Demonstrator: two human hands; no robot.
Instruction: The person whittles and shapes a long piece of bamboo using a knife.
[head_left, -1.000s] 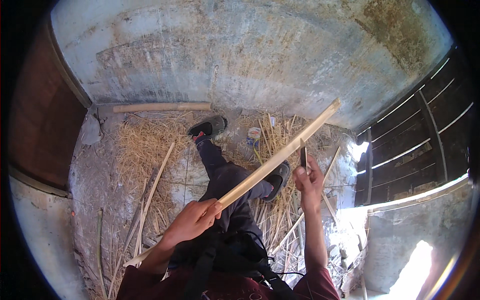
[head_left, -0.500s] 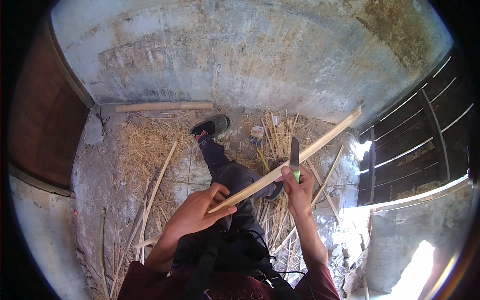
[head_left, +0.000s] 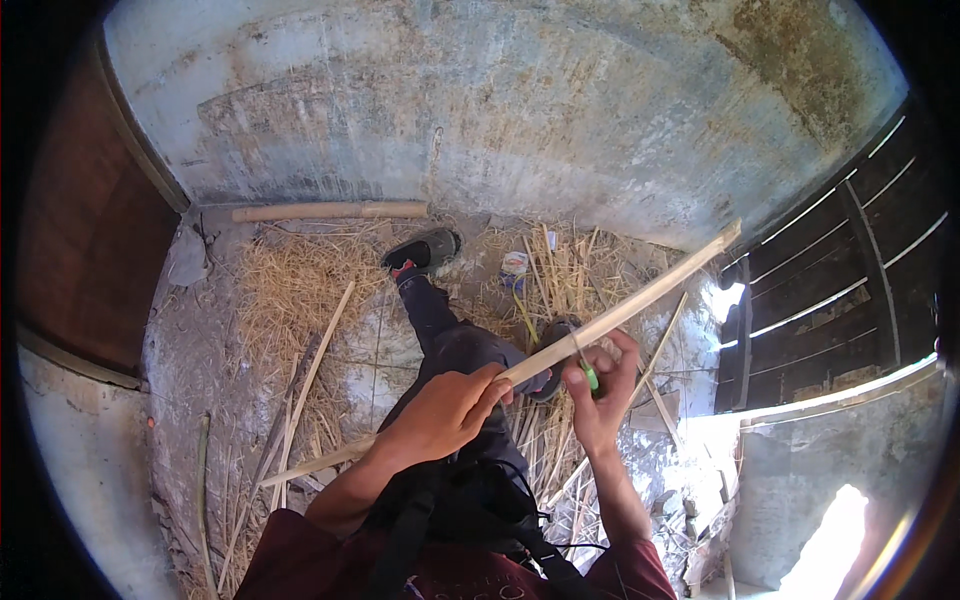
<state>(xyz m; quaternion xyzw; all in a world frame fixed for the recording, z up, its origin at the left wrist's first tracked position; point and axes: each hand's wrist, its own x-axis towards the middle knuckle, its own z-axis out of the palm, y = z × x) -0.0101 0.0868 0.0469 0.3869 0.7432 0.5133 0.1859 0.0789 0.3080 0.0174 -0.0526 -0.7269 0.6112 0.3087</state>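
A long pale strip of split bamboo (head_left: 640, 302) slants across my lap, its far end raised toward the upper right. My left hand (head_left: 438, 418) is closed around it near the middle, and the strip's lower end shows past my left forearm. In my right hand (head_left: 604, 400) is a knife with a green handle (head_left: 590, 377). Its blade is at the lower edge of the strip, seen nearly edge-on, so I cannot tell how deeply it touches. The fingers of my right hand curl close beneath the bamboo.
Straw and shavings (head_left: 310, 290) cover much of the floor. A bamboo pole (head_left: 330, 212) lies along the wall (head_left: 480, 120). Loose strips (head_left: 318, 365) lie to the left, more around my right foot. A small container (head_left: 514, 268) stands beyond my knee. Dark wooden slats (head_left: 810, 290) are at right.
My left hand has slid up and right along the strip and closed round it. The knife has turned from pointing upward to lying against the strip. The strip has shifted slightly right.
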